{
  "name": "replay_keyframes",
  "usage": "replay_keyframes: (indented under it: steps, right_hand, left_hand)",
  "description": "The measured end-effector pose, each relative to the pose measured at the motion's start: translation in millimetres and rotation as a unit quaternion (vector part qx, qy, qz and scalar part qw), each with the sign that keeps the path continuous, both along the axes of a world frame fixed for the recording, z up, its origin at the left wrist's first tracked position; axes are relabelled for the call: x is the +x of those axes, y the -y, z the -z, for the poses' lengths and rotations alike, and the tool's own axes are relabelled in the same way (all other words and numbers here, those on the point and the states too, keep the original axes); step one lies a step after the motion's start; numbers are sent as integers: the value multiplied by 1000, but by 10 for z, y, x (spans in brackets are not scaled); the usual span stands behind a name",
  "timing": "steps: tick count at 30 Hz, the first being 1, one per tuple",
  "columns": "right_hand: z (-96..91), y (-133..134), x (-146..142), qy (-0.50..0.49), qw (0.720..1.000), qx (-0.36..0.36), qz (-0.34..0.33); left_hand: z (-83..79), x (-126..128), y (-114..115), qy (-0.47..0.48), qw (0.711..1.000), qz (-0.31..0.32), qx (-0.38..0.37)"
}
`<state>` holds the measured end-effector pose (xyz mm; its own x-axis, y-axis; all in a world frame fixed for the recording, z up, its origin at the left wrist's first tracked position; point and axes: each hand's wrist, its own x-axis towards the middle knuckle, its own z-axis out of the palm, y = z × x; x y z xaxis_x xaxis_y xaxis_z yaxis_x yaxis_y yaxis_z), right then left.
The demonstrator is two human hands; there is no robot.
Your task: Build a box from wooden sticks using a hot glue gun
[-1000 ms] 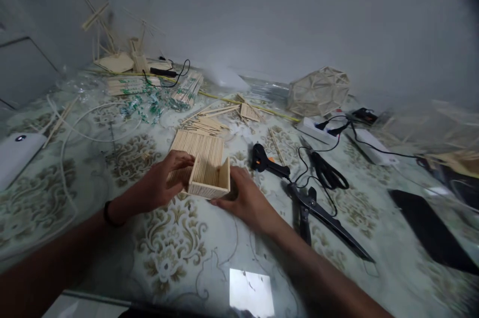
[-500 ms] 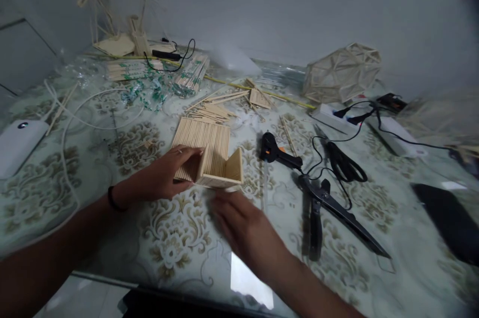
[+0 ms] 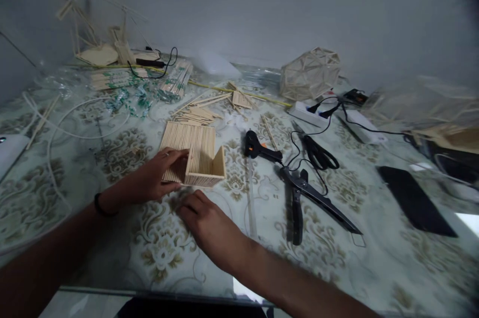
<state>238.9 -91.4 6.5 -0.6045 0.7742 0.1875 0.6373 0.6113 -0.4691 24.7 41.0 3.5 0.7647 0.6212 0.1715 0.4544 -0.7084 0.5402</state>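
Observation:
A small structure of thin wooden sticks (image 3: pixel 189 136) lies on the table. It has a flat slatted base with an open box-like part at its near right end. My left hand (image 3: pixel 159 173) grips it from the left, fingertips against the upright inner wall and thumb low near the front edge. Just in front of the box part, my right hand (image 3: pixel 204 215) is close to the tabletop with fingers curled together; what they hold, if anything, is hidden. To the right lie a black glue gun (image 3: pixel 260 147) and a large black cutter tool (image 3: pixel 318 195).
Loose sticks (image 3: pixel 200 111) lie behind the structure, with wrapped stick bundles (image 3: pixel 175 81) farther back. A geometric stick frame (image 3: pixel 310 73), a power strip (image 3: pixel 309 113), scissors (image 3: pixel 318 151) and a black phone-like slab (image 3: pixel 415 200) are on the right. A white cable (image 3: pixel 50 158) curves along the left.
My right hand has moved left along the front of the structure, toward my left hand. My left hand keeps its grip. The whole view has shifted slightly to the right.

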Motion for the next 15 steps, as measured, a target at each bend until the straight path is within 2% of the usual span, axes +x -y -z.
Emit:
replay_keyframes:
  steps: [2,4,6,8,10,12,13,15]
  right_hand:
    - [-79,110,68,-32,999,-23,-20]
    - [-199,215,209,-91,992,-82,-29]
    - [-347,282,437,-149,975,-162,-14]
    - [-496,298,760,-165,969,-184,26]
    - [-612,285,1174,-170,969,-142,107]
    - [-672,281,1666,-118,969,-90,199]
    - [-679,292,1931,-79,960,-66,259]
    - [-653,349,2460,23,923,-13,383]
  left_hand:
    - [-56,27,10,0,1000,-2,3]
    - [-111,52,27,-1,1000,-4,7]
    - [-169,67,50,-2,1000,-13,13]
    - [-233,65,73,0,999,-30,21]
    - [-297,50,89,6,998,-49,29]
    - [-355,27,98,19,997,-62,34]
    - [-380,15,103,26,997,-65,36]
    - [-420,-5,121,40,996,-65,36]
